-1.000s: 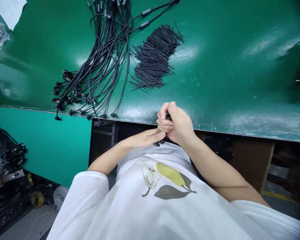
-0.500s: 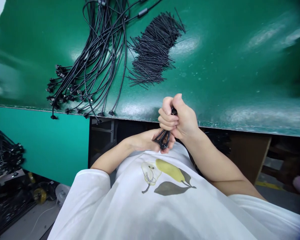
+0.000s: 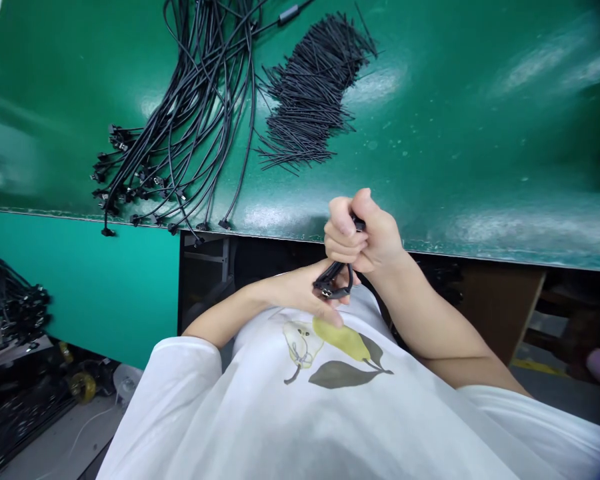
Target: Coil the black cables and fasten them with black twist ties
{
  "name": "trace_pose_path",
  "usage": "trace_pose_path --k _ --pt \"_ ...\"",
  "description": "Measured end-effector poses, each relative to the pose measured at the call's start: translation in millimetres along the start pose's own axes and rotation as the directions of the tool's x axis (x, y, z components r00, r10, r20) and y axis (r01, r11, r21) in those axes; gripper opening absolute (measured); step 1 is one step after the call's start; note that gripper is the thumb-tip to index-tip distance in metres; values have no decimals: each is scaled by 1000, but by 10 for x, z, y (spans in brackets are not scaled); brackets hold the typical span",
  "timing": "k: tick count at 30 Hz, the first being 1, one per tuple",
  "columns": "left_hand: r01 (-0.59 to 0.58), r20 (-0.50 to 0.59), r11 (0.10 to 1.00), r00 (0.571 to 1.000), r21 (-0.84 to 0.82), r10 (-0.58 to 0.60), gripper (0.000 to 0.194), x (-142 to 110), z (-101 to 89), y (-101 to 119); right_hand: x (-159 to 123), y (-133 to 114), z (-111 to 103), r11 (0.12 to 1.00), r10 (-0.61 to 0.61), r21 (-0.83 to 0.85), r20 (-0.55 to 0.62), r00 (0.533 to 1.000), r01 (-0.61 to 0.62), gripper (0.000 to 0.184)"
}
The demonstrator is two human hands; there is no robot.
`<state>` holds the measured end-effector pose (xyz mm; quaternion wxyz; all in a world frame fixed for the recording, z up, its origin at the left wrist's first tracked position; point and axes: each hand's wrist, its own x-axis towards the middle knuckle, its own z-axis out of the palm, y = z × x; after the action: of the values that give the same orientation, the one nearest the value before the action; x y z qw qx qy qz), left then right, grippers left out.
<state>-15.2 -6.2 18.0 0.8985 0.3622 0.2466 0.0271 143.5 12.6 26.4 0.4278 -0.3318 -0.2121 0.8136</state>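
Above my lap, just off the table edge, my right hand (image 3: 363, 233) is closed in a fist around a folded black cable (image 3: 341, 275). One black end pokes out by the thumb, and loops with a connector hang below the fist. My left hand (image 3: 300, 290) lies under and behind these hanging loops, its thumb stretched away from them and its fingers partly hidden behind the cable. It touches or nearly touches the loops without a closed grip.
On the green table (image 3: 440, 133) lie a bundle of long black cables (image 3: 195, 113) with connectors and a pile of short black ties or strips (image 3: 315, 93). More black cables (image 3: 15, 300) sit at the far left. A spool (image 3: 83, 387) stands low on the left.
My right hand has shifted slightly right with the cable. The loops below have turned, showing the connector, and my left thumb has moved out from the cable toward my body.
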Motion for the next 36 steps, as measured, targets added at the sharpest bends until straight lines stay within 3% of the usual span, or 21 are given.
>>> trace_pose_path --k 3,8,13,18,22,26,29,32,36 --pt "22 98 989 995 -144 -8 75 3 -24 8 -5 -5 -37 1000 24 0 38 999 -24 71" --pt "-1 123 983 992 -184 24 67 34 -31 -53 -56 -8 -54 1000 25 5 105 994 -26 66" --pt "51 155 963 988 -264 -10 63 44 5 -109 -99 -3 -4 1000 11 -29 218 976 -5 65" --pt "113 230 892 973 -437 -11 62 100 96 -173 -90 30 -55 997 -20 -64 181 983 32 67" --pt "15 119 938 992 -345 28 64 140 107 -224 -96 100 -124 999 -36 -15 122 992 38 63" --pt "-20 55 970 998 -244 34 64 133 112 -222 -55 146 -154 994 -62 104 262 963 36 57" --pt "-33 57 936 997 -351 56 62 132 161 -200 16 131 -161 972 -159 224 401 902 72 51" --pt "-29 46 908 998 -418 53 58 155 200 -196 62 95 -159 939 -240 332 457 857 86 47" --pt "-122 -51 970 992 -212 114 62 173 182 -204 45 79 -147 938 -225 340 463 857 63 48"
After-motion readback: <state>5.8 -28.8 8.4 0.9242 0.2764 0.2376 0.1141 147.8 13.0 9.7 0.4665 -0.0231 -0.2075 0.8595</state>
